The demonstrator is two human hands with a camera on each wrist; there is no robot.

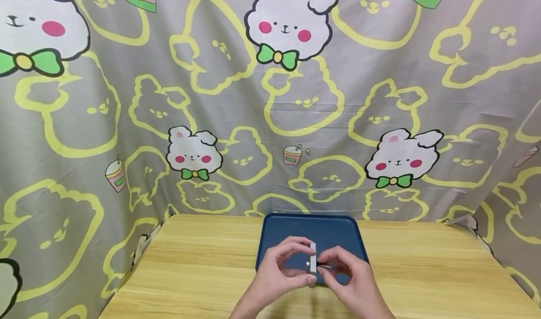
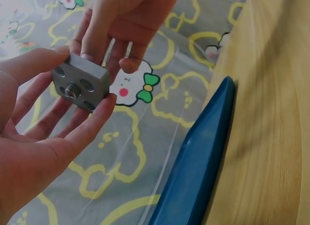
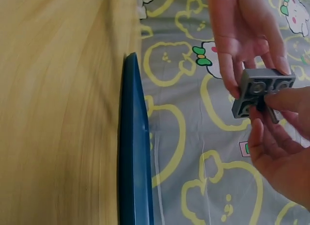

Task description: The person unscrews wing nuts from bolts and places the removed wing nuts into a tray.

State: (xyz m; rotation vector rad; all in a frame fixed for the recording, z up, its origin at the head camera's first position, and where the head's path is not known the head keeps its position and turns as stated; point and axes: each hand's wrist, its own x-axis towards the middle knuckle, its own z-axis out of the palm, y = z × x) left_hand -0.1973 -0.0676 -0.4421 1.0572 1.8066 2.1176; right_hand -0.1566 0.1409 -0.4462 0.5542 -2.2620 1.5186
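A small grey square block with round holes in its face is held at its edges by my left hand, thumb on one side and fingers on the other. A round metal bolt head stands out from the middle of that face. On the opposite side, my right hand pinches a small dark part between thumb and fingers, close against the block; fingers mostly hide it. A threaded metal shaft sticks out beside those fingertips. Two thin metal rods show among the right fingers in the left wrist view.
Beneath and behind the hands lies a dark blue tray with a raised rim, on a light wooden table. A grey curtain with printed rabbits hangs at the table's back and sides.
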